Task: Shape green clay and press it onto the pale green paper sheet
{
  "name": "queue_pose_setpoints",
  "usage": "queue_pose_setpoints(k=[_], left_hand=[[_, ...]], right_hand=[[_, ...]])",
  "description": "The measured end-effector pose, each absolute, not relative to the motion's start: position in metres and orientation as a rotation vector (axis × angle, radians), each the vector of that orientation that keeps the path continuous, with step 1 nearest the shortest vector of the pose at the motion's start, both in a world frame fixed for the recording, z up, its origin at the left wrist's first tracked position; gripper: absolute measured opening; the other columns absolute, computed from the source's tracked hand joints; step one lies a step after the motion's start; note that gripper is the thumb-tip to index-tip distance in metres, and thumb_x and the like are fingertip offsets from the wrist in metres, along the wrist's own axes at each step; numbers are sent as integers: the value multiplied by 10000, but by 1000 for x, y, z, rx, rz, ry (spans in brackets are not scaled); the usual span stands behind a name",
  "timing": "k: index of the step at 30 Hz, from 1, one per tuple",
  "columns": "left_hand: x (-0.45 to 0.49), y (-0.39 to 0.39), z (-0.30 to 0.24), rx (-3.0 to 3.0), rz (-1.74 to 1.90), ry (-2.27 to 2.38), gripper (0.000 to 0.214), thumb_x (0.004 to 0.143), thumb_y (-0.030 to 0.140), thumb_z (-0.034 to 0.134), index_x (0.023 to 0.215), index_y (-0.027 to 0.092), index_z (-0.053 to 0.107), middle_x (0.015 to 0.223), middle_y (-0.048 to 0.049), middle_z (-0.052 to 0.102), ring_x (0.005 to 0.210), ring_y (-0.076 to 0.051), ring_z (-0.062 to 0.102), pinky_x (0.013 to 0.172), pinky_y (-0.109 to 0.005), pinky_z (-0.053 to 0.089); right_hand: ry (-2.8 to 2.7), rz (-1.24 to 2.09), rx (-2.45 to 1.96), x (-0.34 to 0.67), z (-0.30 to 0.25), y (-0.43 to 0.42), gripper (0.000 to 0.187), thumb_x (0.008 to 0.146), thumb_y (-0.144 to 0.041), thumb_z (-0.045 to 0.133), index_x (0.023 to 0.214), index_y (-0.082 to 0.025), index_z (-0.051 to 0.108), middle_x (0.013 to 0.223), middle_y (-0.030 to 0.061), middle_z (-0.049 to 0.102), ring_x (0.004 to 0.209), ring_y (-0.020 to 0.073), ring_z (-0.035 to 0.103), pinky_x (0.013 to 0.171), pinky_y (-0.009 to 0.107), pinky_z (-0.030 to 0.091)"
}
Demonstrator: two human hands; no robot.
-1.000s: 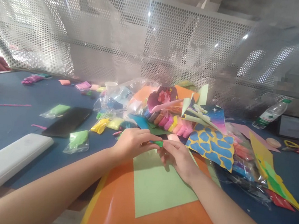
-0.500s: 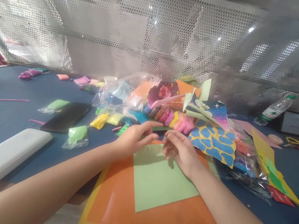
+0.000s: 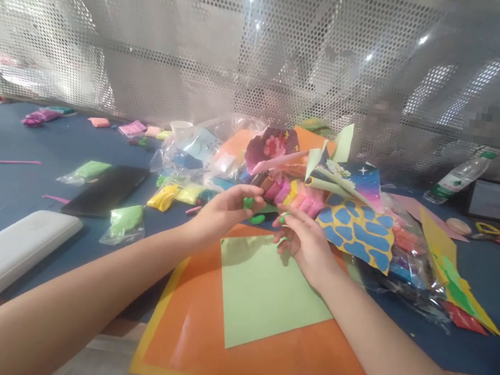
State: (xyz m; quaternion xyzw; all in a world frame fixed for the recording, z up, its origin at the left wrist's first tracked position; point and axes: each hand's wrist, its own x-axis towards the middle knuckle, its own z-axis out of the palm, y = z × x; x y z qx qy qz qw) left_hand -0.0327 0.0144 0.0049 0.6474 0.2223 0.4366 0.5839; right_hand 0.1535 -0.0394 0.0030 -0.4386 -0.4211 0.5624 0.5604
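My left hand (image 3: 228, 209) pinches a small lump of bright green modelling clay (image 3: 248, 202) between thumb and fingers. Another piece of green clay (image 3: 283, 218) sits at the fingertips of my right hand (image 3: 305, 242), whose fingers are curled. Just below and between the hands a green clay strip (image 3: 257, 219) shows; I cannot tell whether it hangs or lies on something. Beneath the hands lies a light green paper sheet (image 3: 272, 296) on a larger orange sheet (image 3: 193, 328).
Bagged clay in several colours (image 3: 295, 197) and plastic bags (image 3: 199, 149) crowd the back. Blue-and-yellow patterned paper (image 3: 358, 230) lies right. A black board (image 3: 107, 192), a green clay packet (image 3: 125, 219) and a white case (image 3: 11, 265) are left. A water bottle (image 3: 458, 179) leans back right.
The hands have stayed over the paper and turned a little, and more green clay shows at the fingers of both. The view has shifted slightly.
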Motion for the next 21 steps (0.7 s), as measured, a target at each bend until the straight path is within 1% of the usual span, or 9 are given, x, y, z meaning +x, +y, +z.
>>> queue_pose_setpoints(k=[2, 5, 7, 10, 12, 14, 16, 19, 21], left_hand=[[-31, 12, 4, 1502, 1012, 508, 318, 814, 136, 525, 1129, 185, 517, 1118, -79, 603, 1136, -201, 573, 920, -357, 489], [-28, 7, 4, 1468, 1035, 506, 280, 840, 165, 524, 1120, 183, 520, 1116, -83, 621, 1102, -200, 597, 940, -389, 489], [-27, 5, 5, 1436, 1056, 493, 249, 844, 167, 533, 1092, 185, 527, 1084, -74, 634, 1065, -190, 614, 929, -385, 500], [-26, 2, 6, 1456, 1071, 461, 223, 856, 166, 532, 1079, 187, 532, 1085, -70, 638, 1058, -190, 620, 914, -378, 513], [-26, 1, 6, 1591, 1066, 495, 211, 891, 198, 505, 1099, 184, 542, 1138, -88, 630, 1086, -202, 610, 914, -379, 515], [-26, -1, 6, 1844, 1018, 552, 240, 922, 242, 480, 1145, 186, 550, 1199, -104, 618, 1126, -211, 591, 938, -382, 503], [-26, -2, 4, 2160, 950, 578, 280, 935, 256, 465, 1197, 192, 542, 1237, -111, 606, 1156, -211, 574, 965, -379, 490], [-26, -4, -2, 2566, 938, 583, 383, 943, 208, 418, 1325, 194, 449, 1317, -141, 557, 1204, -223, 548, 957, -376, 498], [-27, -3, -8, 2730, 930, 649, 489, 941, 167, 386, 1425, 199, 321, 1370, -164, 512, 1217, -241, 543, 905, -374, 527]], right_hand=[[-1051, 1344, -1061, 151, 4, -41, 331, 712, -310, 667, 1025, -205, 643, 801, 6, 629, 552, 114, 593, 415, 223, 470], [-1144, 1362, -1098, 149, 3, -42, 273, 723, -318, 644, 961, -186, 658, 753, 6, 615, 539, 109, 573, 381, 201, 413], [-1183, 1374, -1122, 148, 1, -43, 273, 752, -352, 629, 963, -180, 656, 639, -16, 580, 489, 97, 524, 371, 194, 362], [-1244, 1357, -1160, 147, -1, -42, 315, 755, -398, 665, 982, -182, 641, 499, -66, 490, 401, 66, 399, 363, 186, 268], [-1269, 1339, -1185, 147, -1, -43, 291, 742, -415, 688, 907, -182, 633, 473, -79, 455, 385, 52, 346, 365, 184, 221], [-1259, 1326, -1188, 146, 0, -44, 279, 741, -440, 686, 809, -183, 601, 493, -76, 451, 396, 49, 348, 371, 185, 208], [-1263, 1329, -1170, 145, 0, -45, 303, 750, -468, 670, 753, -185, 561, 524, -73, 447, 408, 49, 366, 373, 186, 209], [-1290, 1372, -1152, 145, -1, -46, 327, 776, -503, 629, 771, -188, 542, 557, -73, 448, 394, 43, 357, 363, 189, 190], [-1292, 1389, -1147, 144, -2, -46, 338, 781, -515, 618, 822, -185, 551, 584, -67, 471, 385, 38, 351, 360, 191, 178]])
